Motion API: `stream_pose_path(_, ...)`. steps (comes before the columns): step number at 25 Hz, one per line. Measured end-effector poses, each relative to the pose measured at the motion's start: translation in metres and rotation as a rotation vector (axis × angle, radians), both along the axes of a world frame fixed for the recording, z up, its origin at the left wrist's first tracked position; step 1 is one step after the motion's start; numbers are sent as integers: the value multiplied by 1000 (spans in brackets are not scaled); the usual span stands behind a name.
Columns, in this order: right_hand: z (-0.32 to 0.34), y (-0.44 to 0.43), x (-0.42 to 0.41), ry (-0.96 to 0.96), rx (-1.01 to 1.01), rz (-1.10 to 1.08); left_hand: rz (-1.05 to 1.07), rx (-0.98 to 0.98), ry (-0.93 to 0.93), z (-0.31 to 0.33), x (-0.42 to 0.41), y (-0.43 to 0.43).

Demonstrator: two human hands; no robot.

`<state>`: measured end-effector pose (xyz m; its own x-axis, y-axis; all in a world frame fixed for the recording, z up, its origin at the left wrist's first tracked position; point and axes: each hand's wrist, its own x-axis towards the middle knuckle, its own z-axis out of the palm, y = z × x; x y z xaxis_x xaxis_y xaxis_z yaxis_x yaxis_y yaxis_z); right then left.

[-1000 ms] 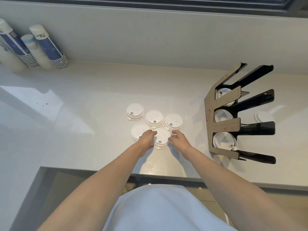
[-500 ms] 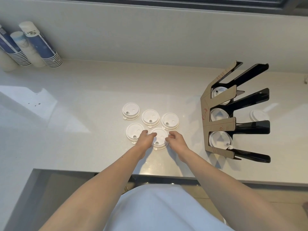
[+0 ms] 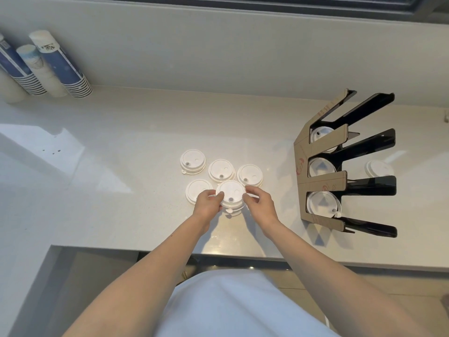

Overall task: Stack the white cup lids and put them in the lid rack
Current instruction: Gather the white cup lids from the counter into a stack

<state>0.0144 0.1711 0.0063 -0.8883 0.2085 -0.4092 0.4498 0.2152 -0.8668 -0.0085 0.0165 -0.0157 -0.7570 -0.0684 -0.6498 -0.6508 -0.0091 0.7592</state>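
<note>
Five white lid piles counted on the counter point(image 3: 121, 166).
The nearest stack of lids point(image 3: 230, 197) is pinched between the left hand point(image 3: 207, 203) and right hand point(image 3: 260, 201); three lid rack point(image 3: 323, 166) slots are seen holding lids.

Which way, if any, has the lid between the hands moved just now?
Yes, slightly. The held lid has shifted toward the back row: its edge now overlaps the middle back lid, where a gap showed before.
</note>
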Motion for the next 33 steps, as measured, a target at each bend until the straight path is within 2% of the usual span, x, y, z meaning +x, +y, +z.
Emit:
stream_pose_path(7, 4, -33, -9, 90, -5, -50, 189, 202, 14, 23, 5, -34)
stream_pose_path(12, 0, -55, -18, 69, -43, -20, 251, 307, 26, 31, 12, -66)
stream_pose_path(16, -5, -69, -25, 15, -46, 38, 328, 307, 28, 27, 18, -94)
stream_pose_path(26, -29, -96, -53, -78, 482, 523, 428, 337, 28, 25, 24, -139)
stream_pose_path(33, -34, -111, -56, -60, 734, 694, 455, 355, -8, 26, 30, -158)
